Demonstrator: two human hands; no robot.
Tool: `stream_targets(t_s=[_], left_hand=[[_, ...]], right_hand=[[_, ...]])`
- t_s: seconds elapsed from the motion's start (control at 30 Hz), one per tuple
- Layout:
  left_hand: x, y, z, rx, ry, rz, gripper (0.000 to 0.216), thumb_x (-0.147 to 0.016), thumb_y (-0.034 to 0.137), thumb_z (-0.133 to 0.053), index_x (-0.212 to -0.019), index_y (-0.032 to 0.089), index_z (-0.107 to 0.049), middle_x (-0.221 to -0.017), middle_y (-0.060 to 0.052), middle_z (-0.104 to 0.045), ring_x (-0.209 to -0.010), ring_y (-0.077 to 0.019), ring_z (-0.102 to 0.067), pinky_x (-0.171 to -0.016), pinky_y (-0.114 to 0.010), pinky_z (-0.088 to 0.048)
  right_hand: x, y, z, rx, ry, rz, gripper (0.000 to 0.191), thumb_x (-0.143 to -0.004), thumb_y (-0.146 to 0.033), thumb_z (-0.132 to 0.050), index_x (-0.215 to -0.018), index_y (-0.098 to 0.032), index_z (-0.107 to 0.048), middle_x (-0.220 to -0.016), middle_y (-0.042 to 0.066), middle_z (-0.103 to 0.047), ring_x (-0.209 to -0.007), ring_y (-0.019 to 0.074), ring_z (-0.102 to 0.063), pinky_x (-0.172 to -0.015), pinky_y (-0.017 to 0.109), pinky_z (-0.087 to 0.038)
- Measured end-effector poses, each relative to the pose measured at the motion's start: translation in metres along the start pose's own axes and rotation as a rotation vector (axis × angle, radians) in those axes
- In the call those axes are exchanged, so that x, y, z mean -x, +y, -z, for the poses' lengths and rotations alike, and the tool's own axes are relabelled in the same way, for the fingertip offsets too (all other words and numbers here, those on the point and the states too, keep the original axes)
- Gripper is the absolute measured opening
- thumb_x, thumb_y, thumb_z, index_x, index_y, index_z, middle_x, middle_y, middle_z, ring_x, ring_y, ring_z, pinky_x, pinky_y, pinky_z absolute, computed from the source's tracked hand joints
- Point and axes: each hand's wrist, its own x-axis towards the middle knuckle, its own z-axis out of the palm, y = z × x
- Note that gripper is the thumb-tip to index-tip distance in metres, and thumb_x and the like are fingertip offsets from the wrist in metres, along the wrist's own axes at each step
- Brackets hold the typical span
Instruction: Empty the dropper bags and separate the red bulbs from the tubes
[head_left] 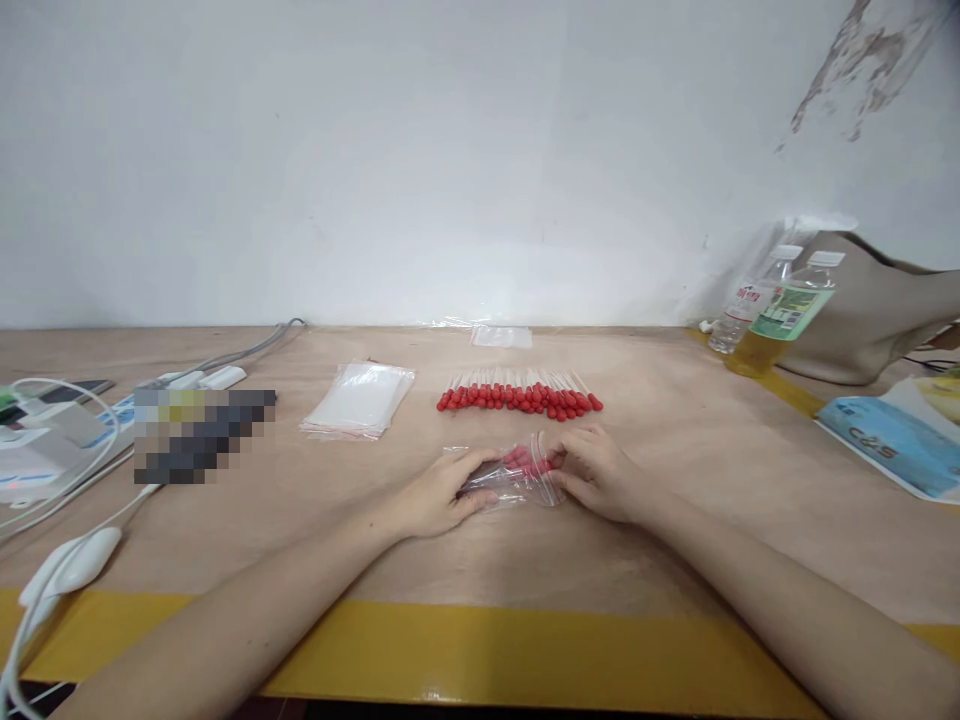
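Clear plastic zip bag (516, 478) with a few red-bulbed droppers inside lay centre-front on wooden table (675, 560). Stack of empty clear bags (360, 398) sat back-left. Left hand (442, 495) pinched bag's left end, right hand (596, 475) pinched its right end. Row of loose red-bulbed droppers (519, 397) lay behind: seemingly 1 bag filled, most left.

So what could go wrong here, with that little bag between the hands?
The small bag, pinched by the left hand and right hand, might not be sealed, so its contents could slide out. Either hand could also nudge the row of red-tipped tubes lying just behind, scattering it.
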Motion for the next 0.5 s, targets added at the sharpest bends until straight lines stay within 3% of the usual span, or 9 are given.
stream_targets(t_s=[0.2, 0.37, 0.5], left_hand=[[0.001, 0.000, 0.004, 0.000, -0.025, 0.004, 0.043, -0.083, 0.028, -0.051, -0.124, 0.024, -0.039, -0.121, -0.007, -0.053, -0.108, -0.0197, -0.050, -0.090, -0.037, -0.040], [0.001, -0.002, 0.004, 0.004, -0.035, 0.007, 0.041, -0.083, 0.028, -0.050, -0.123, 0.024, -0.040, -0.118, -0.007, -0.054, -0.106, -0.0198, -0.051, -0.089, -0.037, -0.041], [0.002, -0.004, 0.004, 0.007, -0.058, 0.039, 0.040, -0.084, 0.030, -0.050, -0.122, 0.023, -0.040, -0.119, -0.006, -0.053, -0.107, -0.0195, -0.050, -0.091, -0.036, -0.040]], right_hand=[[0.003, 0.018, 0.006, -0.533, -0.051, -0.335, 0.024, -0.072, -0.036, -0.060, -0.081, -0.018, -0.047, -0.075, 0.001, -0.059, -0.064, 0.0116, -0.055, -0.058, 0.025, -0.043], [0.003, 0.033, 0.029, -0.778, -0.130, -0.453, 0.031, -0.063, -0.033, -0.070, -0.079, -0.017, -0.050, -0.087, 0.004, -0.063, -0.077, 0.0132, -0.059, -0.069, 0.027, -0.045], [0.010, 0.054, 0.063, -0.783, 0.053, -0.557, 0.031, -0.059, -0.035, -0.073, -0.077, -0.019, -0.054, -0.074, 0.002, -0.066, -0.063, 0.0124, -0.059, -0.059, 0.026, -0.044]])
